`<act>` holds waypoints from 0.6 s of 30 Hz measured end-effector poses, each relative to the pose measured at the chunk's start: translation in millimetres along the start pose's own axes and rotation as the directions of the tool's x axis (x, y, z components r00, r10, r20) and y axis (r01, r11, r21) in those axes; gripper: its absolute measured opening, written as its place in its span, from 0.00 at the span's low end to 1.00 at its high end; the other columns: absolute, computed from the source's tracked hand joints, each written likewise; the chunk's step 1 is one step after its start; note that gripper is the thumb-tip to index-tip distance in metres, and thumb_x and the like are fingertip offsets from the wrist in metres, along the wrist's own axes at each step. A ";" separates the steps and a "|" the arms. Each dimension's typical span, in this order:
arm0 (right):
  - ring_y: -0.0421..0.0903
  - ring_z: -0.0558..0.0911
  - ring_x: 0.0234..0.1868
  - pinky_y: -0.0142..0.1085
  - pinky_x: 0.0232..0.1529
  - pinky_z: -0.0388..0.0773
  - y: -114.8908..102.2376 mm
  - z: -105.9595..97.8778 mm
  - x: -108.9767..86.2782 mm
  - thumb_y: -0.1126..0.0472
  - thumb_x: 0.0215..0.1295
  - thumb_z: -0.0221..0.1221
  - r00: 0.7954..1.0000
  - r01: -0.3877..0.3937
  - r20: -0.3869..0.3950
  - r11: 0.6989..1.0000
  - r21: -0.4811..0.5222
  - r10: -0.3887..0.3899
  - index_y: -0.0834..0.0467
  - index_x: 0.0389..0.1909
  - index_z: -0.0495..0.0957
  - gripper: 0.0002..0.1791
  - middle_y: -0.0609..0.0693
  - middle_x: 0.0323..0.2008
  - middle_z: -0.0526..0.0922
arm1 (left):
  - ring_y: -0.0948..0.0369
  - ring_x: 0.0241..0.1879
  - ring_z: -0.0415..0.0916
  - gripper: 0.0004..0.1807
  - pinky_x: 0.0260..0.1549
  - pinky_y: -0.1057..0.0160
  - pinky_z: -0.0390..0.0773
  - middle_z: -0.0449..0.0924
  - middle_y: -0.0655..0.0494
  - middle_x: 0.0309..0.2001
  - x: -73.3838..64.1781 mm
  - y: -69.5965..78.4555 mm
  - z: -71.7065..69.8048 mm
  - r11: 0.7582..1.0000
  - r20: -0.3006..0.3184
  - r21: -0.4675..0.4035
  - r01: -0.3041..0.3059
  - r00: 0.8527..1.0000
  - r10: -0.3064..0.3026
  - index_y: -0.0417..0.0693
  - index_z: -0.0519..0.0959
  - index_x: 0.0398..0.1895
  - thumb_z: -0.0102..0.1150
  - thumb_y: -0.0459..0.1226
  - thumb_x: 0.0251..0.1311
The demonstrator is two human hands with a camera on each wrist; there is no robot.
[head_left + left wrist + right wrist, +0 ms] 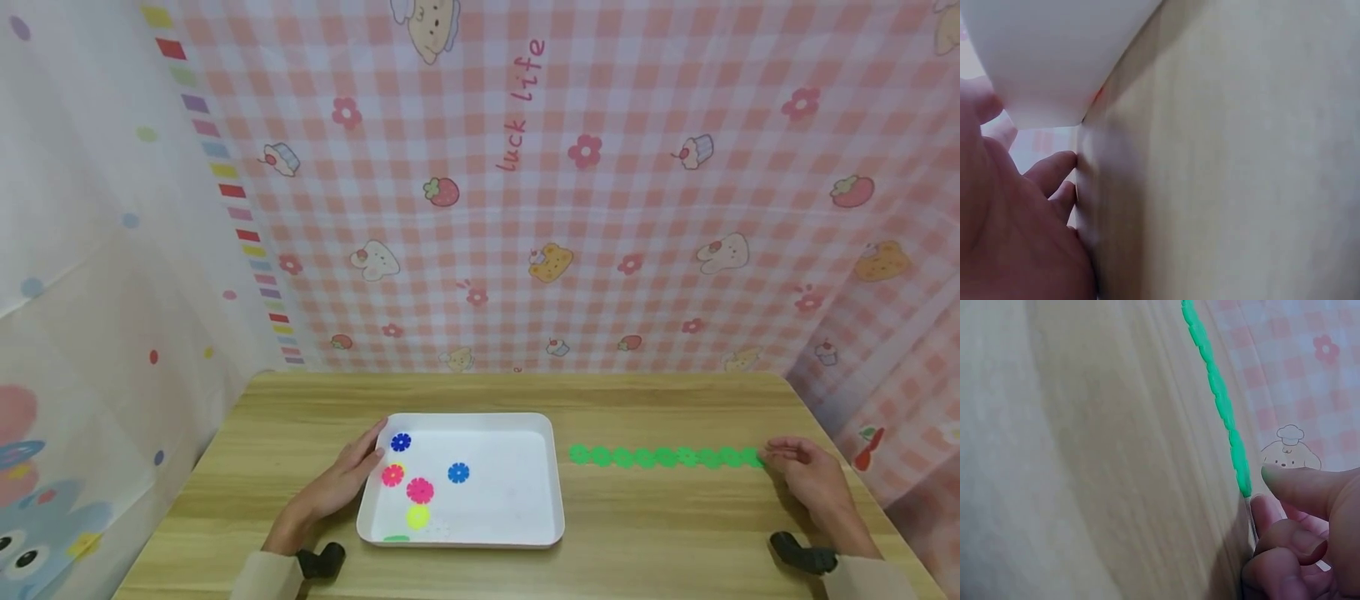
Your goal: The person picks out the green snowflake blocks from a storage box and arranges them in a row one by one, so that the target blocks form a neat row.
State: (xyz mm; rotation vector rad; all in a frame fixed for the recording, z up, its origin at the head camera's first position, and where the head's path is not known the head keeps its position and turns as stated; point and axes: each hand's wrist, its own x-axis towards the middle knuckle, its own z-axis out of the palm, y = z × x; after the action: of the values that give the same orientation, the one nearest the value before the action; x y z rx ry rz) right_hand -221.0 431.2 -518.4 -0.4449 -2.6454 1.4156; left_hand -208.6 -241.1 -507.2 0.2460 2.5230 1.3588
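My left hand (341,479) rests at the left side of a white tray (510,483), its thumb at the rim and its fingers lying fairly straight. The left wrist view shows the lower fingers on the table beside the tray's outer wall (1054,56). To the tray's right, several green notched discs form a long straight row (645,457) on the table. My right hand (813,479) is at the row's right end. In the right wrist view, its thumb and forefinger are apart beside the last green disc (1242,478), the other fingers loosely curled.
Inside the tray lie a dark blue disc (401,442), a lighter blue disc (459,472), pink discs (420,490), a yellow disc (417,517) and a green piece (396,538) by the front wall. A checked cloth (480,225) hangs behind the wooden table (660,533).
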 end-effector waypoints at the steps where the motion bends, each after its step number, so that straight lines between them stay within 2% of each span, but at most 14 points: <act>1: 0.24 0.73 0.31 0.24 0.30 0.73 -0.6 -0.2 0.0 0.54 0.70 0.59 1.000 -0.003 0.001 1.000 -0.002 0.003 0.71 0.55 0.73 0.24 0.24 0.28 0.76 | 0.42 0.77 0.33 0.33 0.70 0.31 0.35 0.36 0.45 0.80 -0.1 0.2 0.0 1.000 0.000 -0.004 -0.004 1.000 0.004 0.60 0.43 0.81 0.35 0.52 0.78; 8: 0.33 0.73 0.31 0.29 0.28 0.73 -16.5 -0.6 -2.6 0.46 0.72 0.55 0.999 -0.032 -0.003 0.997 -0.066 0.032 0.67 0.59 0.72 0.29 0.32 0.33 0.77 | 0.43 0.78 0.35 0.33 0.72 0.38 0.39 0.38 0.45 0.80 1.5 6.0 -0.7 1.000 0.001 -0.007 0.006 1.000 -0.006 0.58 0.43 0.81 0.36 0.51 0.78; 12: 0.33 0.77 0.29 0.31 0.27 0.76 -36.0 5.9 -8.5 0.44 0.73 0.54 0.999 0.041 -0.009 0.998 -0.044 -0.041 0.67 0.58 0.72 0.29 0.34 0.33 0.77 | 0.45 0.78 0.41 0.34 0.73 0.40 0.44 0.44 0.45 0.79 0.4 10.7 -5.3 1.000 -0.016 -0.008 0.016 1.000 -0.016 0.56 0.45 0.81 0.39 0.52 0.77; 14: 0.30 0.78 0.30 0.30 0.28 0.78 -49.7 10.0 -12.7 0.44 0.73 0.53 0.994 0.105 -0.012 0.994 -0.033 -0.106 0.66 0.58 0.72 0.29 0.39 0.37 0.79 | 0.44 0.77 0.45 0.35 0.72 0.39 0.48 0.48 0.42 0.78 -1.1 13.1 -9.0 0.999 -0.042 0.036 -0.005 0.999 0.006 0.51 0.47 0.80 0.40 0.52 0.77; 16: 0.29 0.77 0.34 0.27 0.29 0.78 -66.4 13.4 -17.5 0.44 0.74 0.52 0.982 0.188 -0.014 0.980 -0.061 -0.189 0.65 0.57 0.73 0.28 0.47 0.43 0.80 | 0.42 0.76 0.48 0.35 0.71 0.38 0.50 0.52 0.40 0.77 -2.8 16.4 -13.2 0.992 -0.086 0.120 -0.034 0.995 0.045 0.46 0.50 0.79 0.41 0.52 0.76; 18: 0.37 0.79 0.41 0.27 0.32 0.78 -84.2 16.6 -22.0 0.45 0.75 0.51 0.960 0.277 -0.019 0.955 -0.104 -0.281 0.64 0.58 0.74 0.27 0.58 0.49 0.80 | 0.39 0.74 0.53 0.33 0.70 0.36 0.54 0.57 0.38 0.74 -4.7 20.7 -17.9 0.962 -0.147 0.262 -0.080 0.982 0.122 0.41 0.56 0.76 0.41 0.50 0.77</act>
State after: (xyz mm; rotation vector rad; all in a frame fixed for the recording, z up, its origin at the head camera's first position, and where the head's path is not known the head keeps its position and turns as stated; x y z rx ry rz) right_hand -221.1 367.3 -457.1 -0.0945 -2.6313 1.1849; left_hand -209.2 -245.3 -479.7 0.3314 2.8594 1.1258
